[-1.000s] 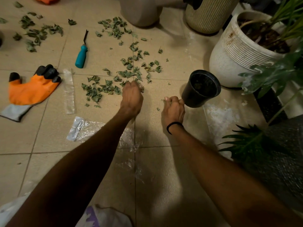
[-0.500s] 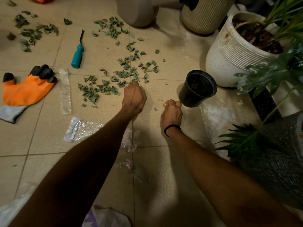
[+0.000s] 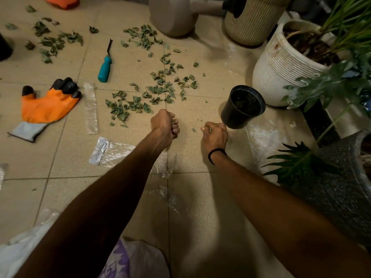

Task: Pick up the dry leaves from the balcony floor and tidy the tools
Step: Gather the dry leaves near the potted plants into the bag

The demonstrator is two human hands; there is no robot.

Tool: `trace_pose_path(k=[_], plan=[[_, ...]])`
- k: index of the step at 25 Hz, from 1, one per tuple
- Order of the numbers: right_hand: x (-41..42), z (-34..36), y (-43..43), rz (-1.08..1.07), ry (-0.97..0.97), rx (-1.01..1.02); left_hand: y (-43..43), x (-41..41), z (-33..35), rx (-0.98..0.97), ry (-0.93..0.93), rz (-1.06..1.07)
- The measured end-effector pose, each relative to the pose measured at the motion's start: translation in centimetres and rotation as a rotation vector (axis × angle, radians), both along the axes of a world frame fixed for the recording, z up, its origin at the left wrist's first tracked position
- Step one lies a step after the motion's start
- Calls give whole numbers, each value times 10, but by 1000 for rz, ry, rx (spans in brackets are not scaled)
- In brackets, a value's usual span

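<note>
Dry green leaves [image 3: 132, 106] lie scattered over the beige tiles, in a patch ahead of me and another at the far left [image 3: 52, 42]. My left hand [image 3: 163, 124] is closed on a clump of leaves just right of the near patch. My right hand [image 3: 214, 133] is closed too, with a bit of leaf showing at the fingers, beside a small black pot [image 3: 242, 107] that has leaves inside. A teal-handled hand tool [image 3: 105, 66] lies beyond the leaves. An orange and black glove [image 3: 47, 105] lies at the left.
Clear plastic wrappers [image 3: 112, 150] lie on the floor near my left arm. A white ribbed planter [image 3: 281, 65] with a plant stands right of the black pot. A ribbed beige bin [image 3: 251, 21] and a beige container [image 3: 170, 15] stand at the back. A dark speckled pot [image 3: 339, 177] is at the right.
My left hand has drawn back from the leaf patch, closed on leaves. My right hand has stayed fisted beside the black pot.
</note>
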State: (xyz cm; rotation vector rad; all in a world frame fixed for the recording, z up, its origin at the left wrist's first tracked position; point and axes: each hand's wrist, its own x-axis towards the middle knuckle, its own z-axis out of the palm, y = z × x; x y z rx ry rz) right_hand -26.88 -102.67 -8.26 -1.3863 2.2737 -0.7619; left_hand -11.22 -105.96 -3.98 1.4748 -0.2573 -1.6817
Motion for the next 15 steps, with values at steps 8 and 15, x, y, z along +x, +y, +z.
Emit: trace_pose_path(k=[8, 15], plan=[[-2, 10, -6, -38, 25, 84, 3, -13, -17, -591, -1052, -818], [4, 5, -17, -154, -121, -59, 10, -39, -35, -848, -1403, -908]])
